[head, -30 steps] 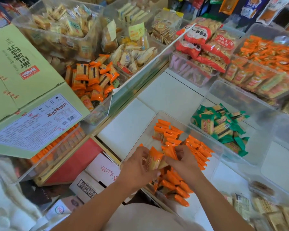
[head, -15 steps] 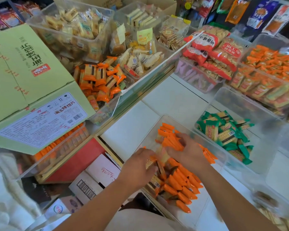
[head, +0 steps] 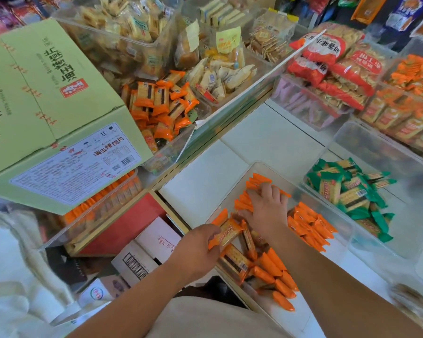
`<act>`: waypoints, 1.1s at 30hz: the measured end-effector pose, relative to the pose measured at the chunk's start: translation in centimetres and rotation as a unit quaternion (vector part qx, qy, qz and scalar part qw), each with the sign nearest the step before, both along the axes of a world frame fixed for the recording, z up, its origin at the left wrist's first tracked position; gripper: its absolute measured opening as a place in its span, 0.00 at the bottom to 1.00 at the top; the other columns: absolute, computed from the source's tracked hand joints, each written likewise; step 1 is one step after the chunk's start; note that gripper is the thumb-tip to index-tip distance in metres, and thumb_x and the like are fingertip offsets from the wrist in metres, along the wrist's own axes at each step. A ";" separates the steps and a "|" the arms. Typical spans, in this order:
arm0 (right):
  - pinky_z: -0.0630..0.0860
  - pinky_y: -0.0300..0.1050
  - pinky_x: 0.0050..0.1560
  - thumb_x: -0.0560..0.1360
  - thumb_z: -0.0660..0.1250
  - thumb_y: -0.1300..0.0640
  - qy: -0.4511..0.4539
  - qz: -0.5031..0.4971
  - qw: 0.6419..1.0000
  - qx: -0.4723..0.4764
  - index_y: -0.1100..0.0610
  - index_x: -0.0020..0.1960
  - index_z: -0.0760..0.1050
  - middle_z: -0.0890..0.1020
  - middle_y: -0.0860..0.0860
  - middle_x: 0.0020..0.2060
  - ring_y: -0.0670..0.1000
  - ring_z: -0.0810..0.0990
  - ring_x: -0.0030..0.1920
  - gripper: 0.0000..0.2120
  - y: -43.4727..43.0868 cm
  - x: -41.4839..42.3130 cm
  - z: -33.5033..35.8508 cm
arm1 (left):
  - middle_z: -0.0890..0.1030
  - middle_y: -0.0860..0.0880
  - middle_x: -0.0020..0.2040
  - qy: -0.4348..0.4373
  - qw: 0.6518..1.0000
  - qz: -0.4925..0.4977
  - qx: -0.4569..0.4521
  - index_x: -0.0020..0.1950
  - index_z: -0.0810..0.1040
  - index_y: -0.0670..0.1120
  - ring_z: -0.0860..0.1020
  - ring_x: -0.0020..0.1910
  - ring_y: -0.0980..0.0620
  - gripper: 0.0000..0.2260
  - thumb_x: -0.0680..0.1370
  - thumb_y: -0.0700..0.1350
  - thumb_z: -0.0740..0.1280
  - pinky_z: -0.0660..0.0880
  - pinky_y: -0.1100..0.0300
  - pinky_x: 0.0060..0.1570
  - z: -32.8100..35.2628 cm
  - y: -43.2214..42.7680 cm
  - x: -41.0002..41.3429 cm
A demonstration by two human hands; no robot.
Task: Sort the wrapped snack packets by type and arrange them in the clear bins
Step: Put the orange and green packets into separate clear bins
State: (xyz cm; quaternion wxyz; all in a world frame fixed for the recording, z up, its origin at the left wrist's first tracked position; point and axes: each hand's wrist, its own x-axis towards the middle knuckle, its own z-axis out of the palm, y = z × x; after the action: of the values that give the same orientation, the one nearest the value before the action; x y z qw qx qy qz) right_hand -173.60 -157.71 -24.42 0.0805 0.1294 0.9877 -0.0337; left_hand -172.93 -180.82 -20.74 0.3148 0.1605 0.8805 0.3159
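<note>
On our left hand (head: 195, 252) the fingers (head: 211, 237) curl round one orange packet (head: 230, 234) at the near-left edge of the bin (head: 233, 190). Our right hand (head: 266, 211) lies flat, fingers straight, pressing the upright rows at the far end and gripping nothing. We judge the sorting well along: most orange packets stand in rows and a few lie loose. The green packets (head: 347, 191) lie heaped in the next bin (head: 376, 142) on the counter (head: 266, 142).

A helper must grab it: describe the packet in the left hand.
Start at the clear bin of orange packets, beside the green-packet bin. At its left rim the left hand grips one orange packet. Only it is held, lettered face up.
</note>
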 end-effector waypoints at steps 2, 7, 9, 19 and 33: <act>0.67 0.59 0.64 0.72 0.69 0.31 -0.002 -0.019 1.000 0.004 0.47 0.71 0.70 0.70 0.55 0.64 0.60 0.69 0.64 0.34 -0.2 -0.3 0.2 | 0.75 0.54 0.70 0.023 0.999 -0.028 -0.004 0.73 0.73 0.51 0.76 0.66 0.54 0.20 0.82 0.48 0.68 0.70 0.69 0.58 0.3 0.1 0.1; 0.71 0.59 0.64 0.75 0.72 0.41 0.093 -0.111 0.969 -0.202 0.49 0.59 0.81 0.79 0.47 0.54 0.53 0.76 0.60 0.17 0.4 1.2 2.3 | 0.54 0.51 0.84 0.083 0.990 -0.102 -0.042 0.82 0.58 0.53 0.59 0.80 0.48 0.31 0.81 0.49 0.65 0.64 0.55 0.74 0.3 2.6 0.9; 0.79 0.54 0.55 0.77 0.73 0.50 0.148 -0.127 0.937 -0.291 0.52 0.52 0.84 0.82 0.45 0.48 0.47 0.80 0.51 0.07 0.2 3.4 3.2 | 0.53 0.49 0.84 0.107 0.982 -0.118 -0.100 0.83 0.53 0.50 0.57 0.81 0.47 0.35 0.80 0.52 0.66 0.61 0.51 0.77 -1.0 3.7 1.0; 0.73 0.27 0.43 0.77 0.73 0.57 0.118 -0.195 0.882 -0.413 0.39 0.43 0.79 0.83 0.38 0.39 0.38 0.81 0.45 0.13 -0.3 10.3 3.2 | 0.68 0.50 0.63 0.031 0.994 -0.067 -0.082 0.72 0.68 0.54 0.75 0.63 0.46 0.25 0.76 0.51 0.71 0.78 0.50 0.59 -3.1 6.5 -0.7; 0.72 0.25 0.46 0.79 0.71 0.59 0.080 -0.229 0.857 -0.456 0.43 0.46 0.81 0.84 0.39 0.42 0.36 0.80 0.47 0.11 0.1 11.2 4.4 | 0.80 0.52 0.60 0.035 0.983 -0.083 -0.162 0.75 0.64 0.59 0.80 0.56 0.49 0.33 0.73 0.59 0.74 0.81 0.52 0.53 -3.7 7.6 -1.8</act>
State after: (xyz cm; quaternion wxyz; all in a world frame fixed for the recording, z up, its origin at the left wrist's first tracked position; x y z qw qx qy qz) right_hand -162.38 -157.59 -20.04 0.0417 0.2971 0.8077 -0.5076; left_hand -174.74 -173.18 -24.41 0.3306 0.1910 0.9141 0.1365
